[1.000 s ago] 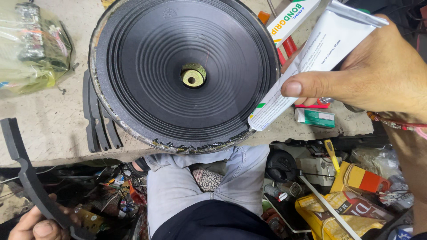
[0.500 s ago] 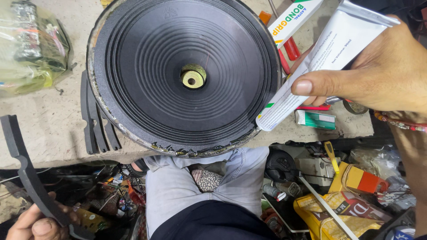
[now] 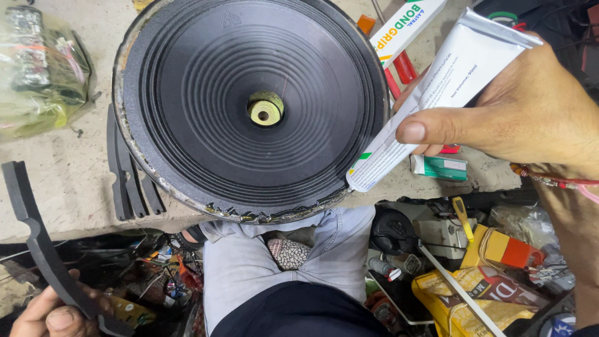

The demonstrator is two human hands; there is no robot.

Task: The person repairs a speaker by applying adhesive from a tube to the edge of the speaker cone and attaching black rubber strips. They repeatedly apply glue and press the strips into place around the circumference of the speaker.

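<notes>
While the large black speaker cone (image 3: 253,106) lies face up on the grey workbench (image 3: 68,187), filling the centre and 12 o'clock of the view, both hands hold items at its edges. Right hand (image 3: 518,118) at 3 o'clock: fingers and thumb clamped on a white adhesive tube (image 3: 437,93), tube tilted, lower end just beside the cone's rim at about 4 o'clock; contact with rim not clear. Left hand (image 3: 53,312) at 8 o'clock, low in frame: fingers closed around a curved black gasket strip (image 3: 37,237), strip running up toward 9 o'clock, well apart from the cone. Yellowish hub (image 3: 265,111) at cone centre. Rough dark residue along rim at 6 o'clock. Three more black strips (image 3: 128,181) flat on bench, just beside rim at 8 o'clock. White glue carton (image 3: 405,25) at 1 o'clock. Small green box (image 3: 440,167) on bench below the tube. Clear plastic bag (image 3: 40,75) at 10 o'clock. Knees in grey trousers (image 3: 243,268) at 6 o'clock.
</notes>
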